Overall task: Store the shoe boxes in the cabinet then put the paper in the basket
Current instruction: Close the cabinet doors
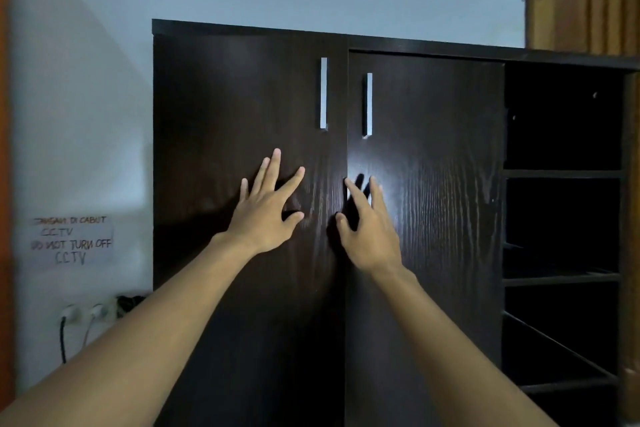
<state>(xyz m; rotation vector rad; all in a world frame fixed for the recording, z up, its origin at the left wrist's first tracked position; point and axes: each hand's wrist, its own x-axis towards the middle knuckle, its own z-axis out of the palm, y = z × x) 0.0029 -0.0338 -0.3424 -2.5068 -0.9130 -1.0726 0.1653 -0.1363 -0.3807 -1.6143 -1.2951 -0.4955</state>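
Both hands lie flat with fingers straight and spread wide, holding nothing. Left hand (268, 215) presses its palm and fingers on the left door (225, 114) of the dark brown wood-grain cabinet (433, 45). Right hand (372, 232) touches the right door (433, 149) just beside the centre seam, and its thumb reaches across that seam.

On the far left, one handwritten paper note (72, 241) is stuck to the pale blue wall, and two white plugs (71, 312) sit in sockets below it. The cabinet stands against that wall, filling the middle and right of the view. It has two doors, each with one vertical silver bar handle, the left handle (323, 94) and the right handle (368, 104), either side of the seam above the hands. At the right is one open section, very dark, where three horizontal shelf edges (561, 173) show.
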